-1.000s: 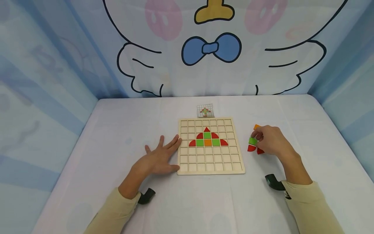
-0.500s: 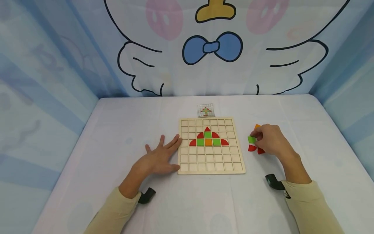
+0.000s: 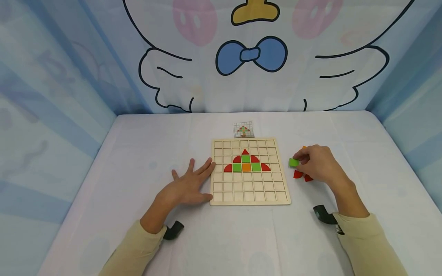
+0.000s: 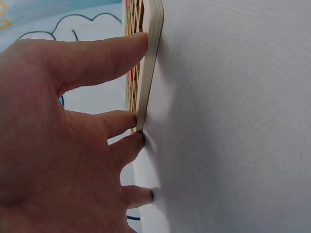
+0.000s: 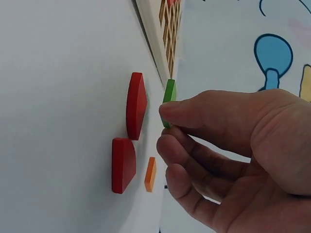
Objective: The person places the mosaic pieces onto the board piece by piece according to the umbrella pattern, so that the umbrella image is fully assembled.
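Note:
A wooden grid board (image 3: 250, 197) lies mid-table, with red, green and orange tiles set in its upper half. My left hand (image 3: 190, 188) is spread beside it, thumb and fingertips touching its left edge; the left wrist view shows the thumb against the rim. Right of the board, my right hand (image 3: 319, 165) pinches a green square tile (image 5: 169, 92) between thumb and fingers, raised off the table in the right wrist view. Below that hand lie two red quarter-round tiles (image 3: 298, 174). An orange tile (image 5: 150, 174) lies beyond them, mostly hidden by the hand in the head view.
A small pattern card (image 3: 243, 130) with a gridded picture lies just behind the board. White cloth covers the table (image 3: 235, 245). Printed curtains (image 3: 248, 88) stand at the back and both sides.
The green square tile has come away from beside the red tiles, moving up and left in my right hand's pinch. My left hand stays at the board's edge.

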`<action>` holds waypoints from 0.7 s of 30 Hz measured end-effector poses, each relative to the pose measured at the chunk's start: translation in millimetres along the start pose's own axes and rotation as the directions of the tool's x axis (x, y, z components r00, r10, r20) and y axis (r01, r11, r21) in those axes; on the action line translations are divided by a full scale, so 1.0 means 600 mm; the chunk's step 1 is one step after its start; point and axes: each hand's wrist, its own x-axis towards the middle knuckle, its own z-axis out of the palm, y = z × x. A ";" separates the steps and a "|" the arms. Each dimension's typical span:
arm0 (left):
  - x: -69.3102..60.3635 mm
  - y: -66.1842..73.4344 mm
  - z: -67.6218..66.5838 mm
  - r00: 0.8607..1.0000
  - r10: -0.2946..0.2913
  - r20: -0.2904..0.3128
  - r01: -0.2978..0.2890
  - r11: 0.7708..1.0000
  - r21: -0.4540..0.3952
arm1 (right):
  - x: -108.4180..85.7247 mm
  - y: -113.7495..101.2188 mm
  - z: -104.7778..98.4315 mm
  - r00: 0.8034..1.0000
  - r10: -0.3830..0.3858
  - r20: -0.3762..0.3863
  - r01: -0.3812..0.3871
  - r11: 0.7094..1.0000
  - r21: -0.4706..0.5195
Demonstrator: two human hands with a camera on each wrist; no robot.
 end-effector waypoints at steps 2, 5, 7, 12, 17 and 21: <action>0.000 0.000 0.000 1.000 -0.002 0.001 0.002 1.000 0.001 | -0.002 -0.007 0.003 1.000 -0.006 0.001 0.006 1.000 0.009; 0.002 -0.001 0.002 1.000 -0.004 0.003 0.004 1.000 0.000 | -0.004 -0.019 0.009 1.000 -0.006 0.011 0.006 1.000 0.024; 0.002 -0.001 0.002 1.000 -0.006 0.006 0.006 1.000 0.000 | -0.006 -0.027 0.013 1.000 -0.021 0.012 0.021 1.000 0.017; 0.001 0.000 0.001 1.000 -0.006 0.010 0.006 1.000 0.000 | -0.011 -0.047 0.022 0.992 -0.128 -0.021 0.128 0.992 -0.015; 0.001 0.000 0.002 1.000 -0.004 0.001 0.004 1.000 -0.002 | -0.014 -0.069 0.034 0.983 -0.182 -0.009 0.182 0.983 0.000; 0.001 -0.001 0.002 1.000 -0.002 -0.003 0.002 1.000 -0.001 | -0.014 -0.085 0.045 0.981 -0.194 0.015 0.194 0.981 0.004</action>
